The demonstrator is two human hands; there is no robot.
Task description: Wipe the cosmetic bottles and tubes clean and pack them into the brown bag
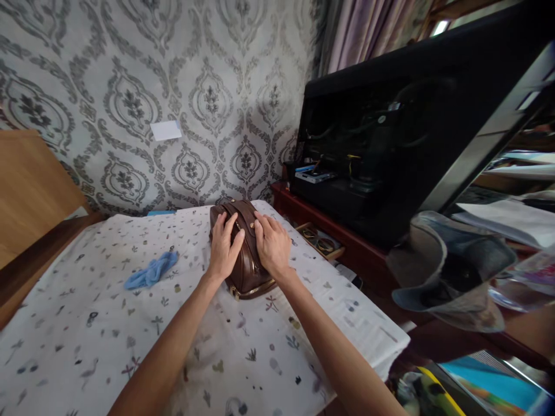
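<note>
A brown leather bag (pixel 249 283) with gold zips lies on the patterned white sheet, its zipped end facing me. My left hand (pixel 224 248) rests on its upper left part, fingers stretched out and a little apart. On the other side, my right hand (pixel 273 240) lies palm down over the bag's upper right, next to a gold stud, with its thumb along the top. Both hands touch the leather and hide part of it. A crumpled blue cloth (pixel 151 271) lies to the left of the bag.
Beyond the bed's right edge, a large black television (pixel 381 127) stands on a dark red cabinet (pixel 281 199). A small open drawer (pixel 323 242) juts out below it. Nearer on the right sits a grey-blue hat (pixel 433 248). A wooden board (pixel 34 185) borders the left.
</note>
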